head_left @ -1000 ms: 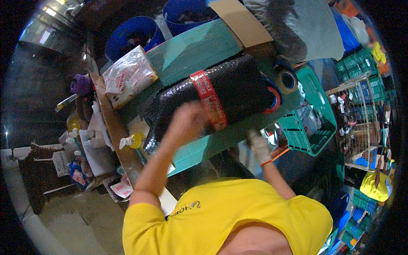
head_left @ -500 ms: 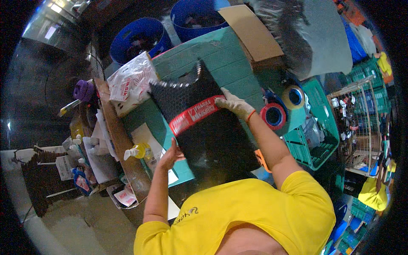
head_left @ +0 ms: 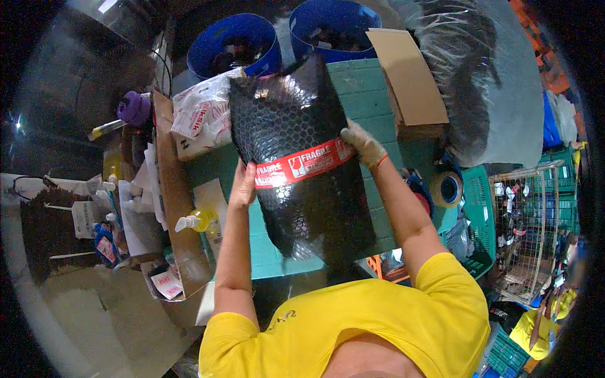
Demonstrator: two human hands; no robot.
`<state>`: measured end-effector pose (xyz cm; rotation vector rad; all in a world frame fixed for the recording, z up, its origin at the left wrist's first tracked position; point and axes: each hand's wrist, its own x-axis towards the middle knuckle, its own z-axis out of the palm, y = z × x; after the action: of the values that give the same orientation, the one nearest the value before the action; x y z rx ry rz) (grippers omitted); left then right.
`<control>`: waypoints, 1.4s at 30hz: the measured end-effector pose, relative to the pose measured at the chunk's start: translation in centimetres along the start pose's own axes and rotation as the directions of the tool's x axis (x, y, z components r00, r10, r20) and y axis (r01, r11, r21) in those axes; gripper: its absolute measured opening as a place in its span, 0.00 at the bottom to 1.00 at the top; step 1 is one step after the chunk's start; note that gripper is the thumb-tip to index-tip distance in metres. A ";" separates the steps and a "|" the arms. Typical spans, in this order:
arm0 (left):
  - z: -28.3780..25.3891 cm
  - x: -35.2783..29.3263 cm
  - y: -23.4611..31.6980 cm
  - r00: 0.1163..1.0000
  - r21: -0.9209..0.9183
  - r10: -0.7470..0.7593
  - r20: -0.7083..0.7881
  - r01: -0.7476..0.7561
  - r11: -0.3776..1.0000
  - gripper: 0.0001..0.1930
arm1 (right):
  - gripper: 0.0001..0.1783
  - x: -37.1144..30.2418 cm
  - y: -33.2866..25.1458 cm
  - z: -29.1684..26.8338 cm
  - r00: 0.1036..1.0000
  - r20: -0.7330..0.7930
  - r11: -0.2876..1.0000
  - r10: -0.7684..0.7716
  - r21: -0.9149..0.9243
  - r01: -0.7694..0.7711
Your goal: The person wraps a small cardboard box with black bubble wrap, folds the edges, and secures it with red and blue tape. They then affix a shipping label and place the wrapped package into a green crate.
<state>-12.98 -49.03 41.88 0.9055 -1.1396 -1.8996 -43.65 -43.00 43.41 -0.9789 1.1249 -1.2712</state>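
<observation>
A package in black bubble wrap (head_left: 315,220) hangs in front of me above the green work table (head_left: 296,268), with a red-and-white printed tape band (head_left: 309,162) across its middle. At the band's left end, my bare left hand (head_left: 242,184) grips the wrap's edge, thumb on the front. My right hand (head_left: 364,143), in a pale work glove, holds the opposite edge just above the band's right end. The fingers behind the wrap are hidden. What the wrap contains does not show.
Two blue tubs (head_left: 233,47) stand behind the table. Flattened cardboard (head_left: 413,82) lies at the back right, near tape rolls (head_left: 446,189) and a green crate (head_left: 482,227). On the left are a plastic-wrapped packet (head_left: 201,113) and a yellow pump bottle (head_left: 200,220).
Both hands have raised the black package, and its front now faces me more squarely. My left hand has moved up to the end of the tape band. The view has shifted somewhat.
</observation>
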 end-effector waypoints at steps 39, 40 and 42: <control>11.9 -4.8 9.8 0.681 0.666 0.065 0.729 -0.685 -0.295 0.31 | 0.25 -16.2 -9.8 14.5 0.827 -0.052 0.064 -0.559 -0.998 -0.020; 11.7 -4.5 10.1 0.642 0.621 0.056 0.765 -0.712 -0.329 0.30 | 0.25 -16.7 -9.3 15.0 0.815 -0.058 -0.027 -0.577 -0.996 -0.090; 11.7 -3.9 10.7 0.630 0.598 -0.003 0.777 -0.738 -0.313 0.30 | 0.24 -17.1 -8.3 15.4 0.739 -0.074 0.032 -0.670 -0.997 -0.071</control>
<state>-18.59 -44.71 56.62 0.3366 -2.9604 -0.0849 -29.68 -27.41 56.03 -2.0963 2.5703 -1.0027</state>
